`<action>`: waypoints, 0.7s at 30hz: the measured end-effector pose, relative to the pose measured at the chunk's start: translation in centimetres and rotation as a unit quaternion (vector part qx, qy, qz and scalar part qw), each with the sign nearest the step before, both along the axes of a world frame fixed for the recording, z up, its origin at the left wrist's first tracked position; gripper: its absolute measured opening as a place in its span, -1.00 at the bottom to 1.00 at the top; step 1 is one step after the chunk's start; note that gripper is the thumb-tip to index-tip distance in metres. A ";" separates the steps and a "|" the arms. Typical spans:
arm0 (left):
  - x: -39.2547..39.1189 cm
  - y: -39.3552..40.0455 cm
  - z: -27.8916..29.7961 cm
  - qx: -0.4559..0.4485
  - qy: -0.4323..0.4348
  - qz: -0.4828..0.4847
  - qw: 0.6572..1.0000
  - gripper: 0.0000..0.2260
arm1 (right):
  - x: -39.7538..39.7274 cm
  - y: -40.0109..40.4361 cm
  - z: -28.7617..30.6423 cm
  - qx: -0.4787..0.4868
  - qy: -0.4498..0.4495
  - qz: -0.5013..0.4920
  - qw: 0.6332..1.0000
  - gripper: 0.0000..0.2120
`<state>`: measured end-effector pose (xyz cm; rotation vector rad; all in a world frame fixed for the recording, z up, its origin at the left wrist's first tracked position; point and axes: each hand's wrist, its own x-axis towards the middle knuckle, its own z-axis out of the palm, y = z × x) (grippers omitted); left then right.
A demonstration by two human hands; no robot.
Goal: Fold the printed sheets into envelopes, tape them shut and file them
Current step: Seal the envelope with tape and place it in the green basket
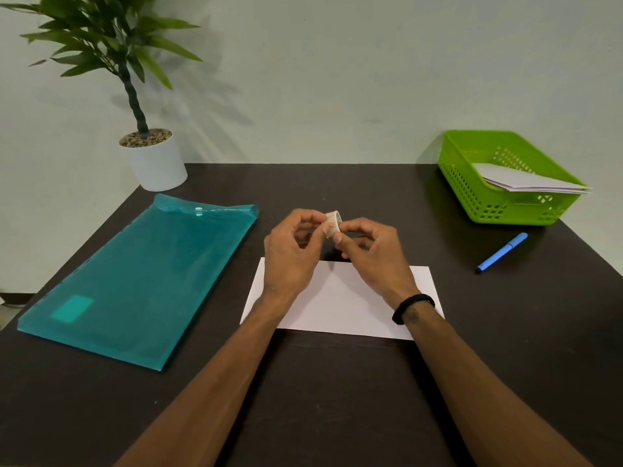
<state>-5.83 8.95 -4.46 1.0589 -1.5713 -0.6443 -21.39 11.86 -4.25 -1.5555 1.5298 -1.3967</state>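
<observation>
On the dark bench [337,382], a teal plastic folder [141,281] is seen left of the folded white sheet [340,298]. Above that sheet, a small tape roll [332,222] is pinched between the left hand [290,251] and right hand [374,254], fingers closed on it.

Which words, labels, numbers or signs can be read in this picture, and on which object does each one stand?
None can be read.
Tape roll, held between left hand and right hand: orange marks, too small and blurred to read.
Teal folder: a pale patch, no legible text.
Folded white sheet, blue pen, green basket: no text visible.
</observation>
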 end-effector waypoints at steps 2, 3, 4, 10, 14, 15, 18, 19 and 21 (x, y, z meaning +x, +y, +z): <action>0.0 -0.1 -0.1 0.002 -0.002 0.004 1.000 -0.83 | 0.0 0.0 0.0 0.000 0.005 0.002 1.000 -0.76; 0.0 -0.1 -0.1 0.005 -0.002 0.007 1.000 -0.84 | 0.1 0.0 0.0 0.000 0.007 0.003 1.000 -0.75; 0.0 -0.2 -0.2 0.008 0.000 0.009 1.000 -0.84 | 0.1 0.0 0.0 -0.002 0.009 0.006 1.000 -0.75; 0.1 -0.2 -0.1 0.012 -0.004 0.033 0.999 -0.88 | 0.2 -0.2 -0.2 0.005 0.053 0.015 0.998 -0.76; 0.0 -0.1 0.1 0.007 -0.005 0.048 0.999 -0.91 | 0.3 -0.2 0.0 0.009 0.054 0.016 0.998 -0.75; 0.0 -0.1 0.1 0.006 -0.004 0.048 0.999 -0.91 | 0.3 -0.2 0.0 0.011 0.051 0.017 0.998 -0.75; 0.0 -0.1 0.1 -0.002 -0.001 0.050 0.999 -0.92 | 0.3 -0.2 0.0 0.012 0.052 0.017 0.998 -0.78; 0.0 -0.1 0.1 -0.006 -0.001 0.050 0.999 -0.92 | 0.3 -0.2 0.0 0.012 0.053 0.016 0.998 -0.79; 0.0 -0.2 0.1 -0.010 0.000 0.050 0.999 -0.92 | 0.4 -0.3 0.0 0.014 0.054 0.015 0.998 -0.80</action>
